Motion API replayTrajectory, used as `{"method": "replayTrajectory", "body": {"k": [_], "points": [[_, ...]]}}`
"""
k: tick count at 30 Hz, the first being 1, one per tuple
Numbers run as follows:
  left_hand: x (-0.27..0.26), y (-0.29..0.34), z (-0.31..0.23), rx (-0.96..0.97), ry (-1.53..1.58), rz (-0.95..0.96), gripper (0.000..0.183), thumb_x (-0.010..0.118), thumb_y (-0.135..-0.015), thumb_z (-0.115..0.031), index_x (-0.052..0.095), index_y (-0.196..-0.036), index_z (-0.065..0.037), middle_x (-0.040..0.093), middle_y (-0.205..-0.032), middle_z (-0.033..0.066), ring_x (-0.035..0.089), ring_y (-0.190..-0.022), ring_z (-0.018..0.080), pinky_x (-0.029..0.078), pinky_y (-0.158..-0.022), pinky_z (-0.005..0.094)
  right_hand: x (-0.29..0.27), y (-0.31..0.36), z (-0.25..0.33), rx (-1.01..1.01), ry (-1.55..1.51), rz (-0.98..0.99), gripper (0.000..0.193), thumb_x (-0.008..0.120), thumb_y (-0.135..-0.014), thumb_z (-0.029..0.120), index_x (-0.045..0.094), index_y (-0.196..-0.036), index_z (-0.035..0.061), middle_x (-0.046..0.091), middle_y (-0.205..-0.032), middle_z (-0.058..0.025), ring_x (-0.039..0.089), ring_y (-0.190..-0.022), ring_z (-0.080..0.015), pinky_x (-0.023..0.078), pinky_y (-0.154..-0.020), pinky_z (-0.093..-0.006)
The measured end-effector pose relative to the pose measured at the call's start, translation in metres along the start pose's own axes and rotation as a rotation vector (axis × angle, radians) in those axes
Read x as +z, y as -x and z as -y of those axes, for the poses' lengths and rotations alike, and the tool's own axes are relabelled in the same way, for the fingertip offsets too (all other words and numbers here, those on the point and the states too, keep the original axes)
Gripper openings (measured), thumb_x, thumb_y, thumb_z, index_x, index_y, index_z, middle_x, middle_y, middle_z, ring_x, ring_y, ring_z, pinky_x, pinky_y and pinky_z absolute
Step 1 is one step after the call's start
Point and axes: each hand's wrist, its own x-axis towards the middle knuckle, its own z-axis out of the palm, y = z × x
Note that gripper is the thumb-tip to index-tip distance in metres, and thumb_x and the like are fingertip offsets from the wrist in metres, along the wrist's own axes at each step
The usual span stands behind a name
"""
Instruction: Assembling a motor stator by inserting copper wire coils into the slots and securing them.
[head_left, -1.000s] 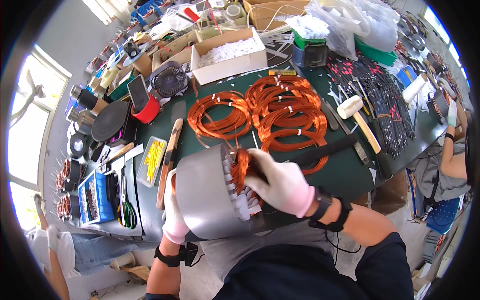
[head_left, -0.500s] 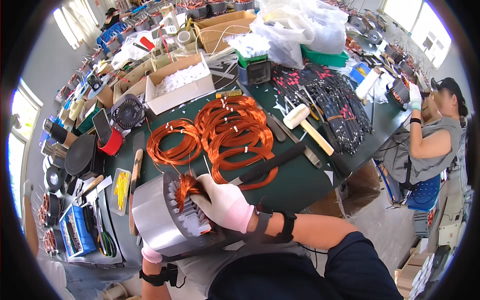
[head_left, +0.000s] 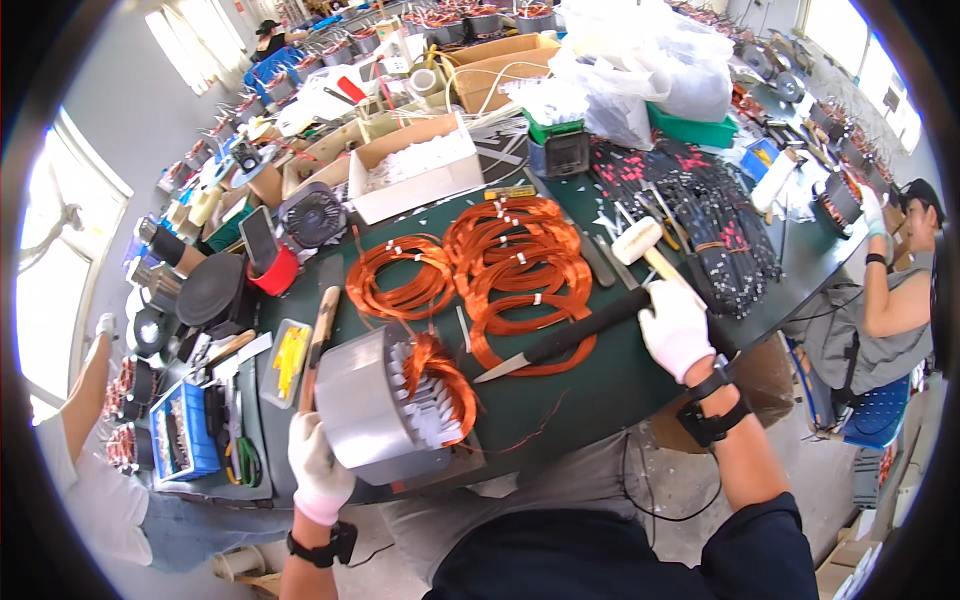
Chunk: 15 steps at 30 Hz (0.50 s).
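Observation:
A grey motor stator [head_left: 368, 412] lies on its side at the table's near edge, with white slot liners [head_left: 432, 410] and a bundle of copper winding [head_left: 448, 385] in its open end. My gloved left hand [head_left: 318, 465] holds the stator's left side, its fingertips partly hidden. My gloved right hand [head_left: 676, 328] is at the butt of a knife's black handle [head_left: 580, 330] and beside the handle of a white-headed mallet [head_left: 636, 241]. Its fingers look curled; which handle they grip is hidden. Loose copper coils [head_left: 520, 260] lie beyond the knife.
A wooden-handled tool [head_left: 325, 320] lies left of the stator, by a tray of yellow sticks [head_left: 290, 355] and a blue bin [head_left: 190, 440]. Behind stand a fan [head_left: 313, 213], a white-filled carton [head_left: 415, 165] and black sleeved strips [head_left: 720, 240]. A co-worker [head_left: 900, 270] sits at right.
My right hand has left the copper winding in the stator and moved right to the tool handles. More of my left hand shows beside the stator. The view has shifted.

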Motion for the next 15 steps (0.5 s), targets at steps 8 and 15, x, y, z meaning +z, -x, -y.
{"method": "replayTrajectory", "body": {"k": [8, 15], "points": [[0.006, 0.012, 0.015, -0.138, 0.159, 0.118, 0.027, 0.078, -0.078, -0.008, 0.074, -0.105, -0.005, 0.073, -0.101, 0.0131, 0.07, -0.09, 0.0391, 0.056, -0.08, 0.0437, -0.047, 0.017, 0.009, 0.23, -0.147, -0.114, 0.014, 0.061, -0.095, 0.002, 0.058, -0.109, 0.0019, 0.066, -0.105, -0.0199, 0.066, -0.095, -0.0451, 0.054, -0.082, -0.0497], [-0.003, -0.001, 0.014, -0.331, 0.274, 0.304, 0.043, 0.082, -0.082, -0.015, 0.071, -0.122, -0.004, 0.073, -0.114, 0.013, 0.07, -0.107, 0.0372, 0.057, -0.094, 0.0441, -0.093, -0.001, 0.105, -0.417, -0.351, 0.425, 0.053, 0.06, -0.098, 0.014, 0.057, -0.15, 0.0232, 0.066, -0.11, -0.0202, 0.072, -0.079, -0.0324, 0.06, -0.064, -0.0383]]}}
